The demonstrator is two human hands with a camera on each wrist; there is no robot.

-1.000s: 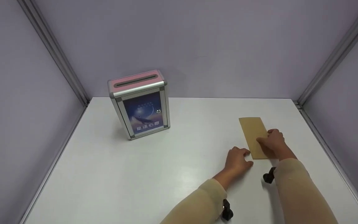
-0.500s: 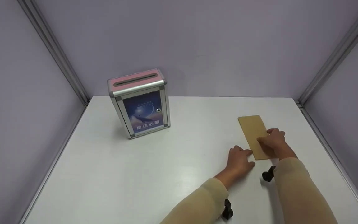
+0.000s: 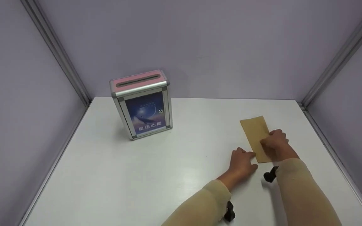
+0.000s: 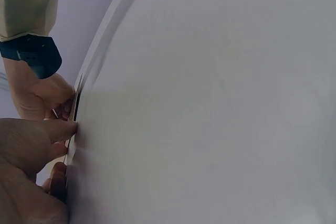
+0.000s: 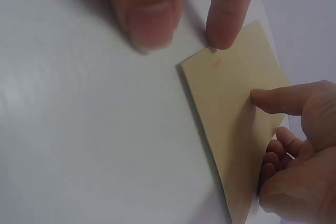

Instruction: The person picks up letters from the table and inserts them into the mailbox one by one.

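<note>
Resting flat on the white table [image 3: 156,175], the brown envelope [image 3: 256,133] lies well to the right of the slotted box [image 3: 140,103] and nearer the camera, its long axis running roughly away from the person. The right hand [image 3: 275,144] lies over the near half of the envelope; in the right wrist view its thumb tip [image 5: 260,95] presses on the paper face while the other fingers curl at the right-hand long edge, which appears slightly raised off the table there, an arrangement that suits peeling the thin sheet from a smooth surface. The hand is therefore judged to be pinching the envelope at that edge, though the underside contact is hidden. The left hand [image 3: 242,160] sits on the table just beside the near left corner of the envelope; one fingertip [image 5: 226,35] bears on that corner, probably to stop the sheet from sliding, and the remaining fingers are relaxed, gripping nothing. The box stands upright well apart from both hands, at the far left of the table, with its pink top slot uncovered and its picture panel facing the person. Both sleeves are beige.
</note>
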